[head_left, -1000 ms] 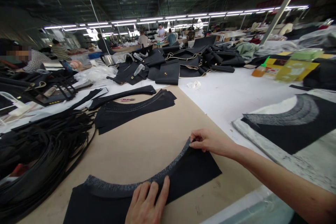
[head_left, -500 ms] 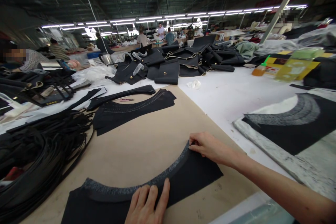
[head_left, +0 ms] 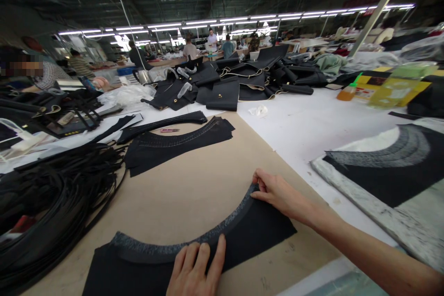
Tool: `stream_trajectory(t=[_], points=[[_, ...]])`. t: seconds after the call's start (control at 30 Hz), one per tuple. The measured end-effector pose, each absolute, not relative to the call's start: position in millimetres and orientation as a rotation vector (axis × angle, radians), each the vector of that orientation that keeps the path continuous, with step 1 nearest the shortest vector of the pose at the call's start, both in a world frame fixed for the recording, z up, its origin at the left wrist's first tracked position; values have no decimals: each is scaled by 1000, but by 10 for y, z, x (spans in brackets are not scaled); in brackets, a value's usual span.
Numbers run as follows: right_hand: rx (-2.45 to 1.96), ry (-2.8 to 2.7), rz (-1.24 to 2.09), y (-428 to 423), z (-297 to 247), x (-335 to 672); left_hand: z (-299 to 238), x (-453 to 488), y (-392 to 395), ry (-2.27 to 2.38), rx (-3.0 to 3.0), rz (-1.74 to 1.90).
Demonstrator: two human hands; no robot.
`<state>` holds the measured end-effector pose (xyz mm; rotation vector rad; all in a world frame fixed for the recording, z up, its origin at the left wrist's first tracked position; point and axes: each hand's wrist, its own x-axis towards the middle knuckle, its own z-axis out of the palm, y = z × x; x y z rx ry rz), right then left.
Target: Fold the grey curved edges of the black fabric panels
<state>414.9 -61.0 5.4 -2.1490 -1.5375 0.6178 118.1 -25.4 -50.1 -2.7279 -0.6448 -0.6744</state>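
Observation:
A black panel (head_left: 256,229) with a concave curved edge lies on the brown board in front of me. Along that curve runs a grey, fuzzy-looking band (head_left: 152,247). My left hand (head_left: 196,266) rests on the panel just below the band, fingers stretched out and pressing lightly. At the right end of the curve, my right hand (head_left: 274,192) pinches the edge of the panel between thumb and fingers. Farther back, more black curved panels (head_left: 180,143) lie stacked, with a small pair of reddish snips (head_left: 169,130) beside them.
Black strips (head_left: 65,194) are heaped at the left. On the right, another black panel with a grey brushed curve (head_left: 391,162) lies on a marbled slab (head_left: 378,215). A glue bottle (head_left: 348,89) with a green tip and piled black pieces (head_left: 222,92) stand behind. People work in the background.
The fingers of my right hand have shifted slightly at the curve's end, the index finger lifting a little. My left hand stays on the panel. The view has moved slightly.

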Motion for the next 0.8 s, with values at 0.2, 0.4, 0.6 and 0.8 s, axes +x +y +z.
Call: stream_trajectory(t=[0.2,0.4,0.6,0.8], points=[[-2173,-1613,596,-669,120,4106,-306,1162,-253,-588,-2805,-527],[-2151,-1602,352,-709,81,4023,-150,1180,-369,-755,-2899,-530],[-1552,-1905,566,-719,229,3148,-247,1143,-485,-814,-2811,-875],[-1431,-2075,566,-723,-59,2719,-148,940,-485,-962,-3043,-1138]])
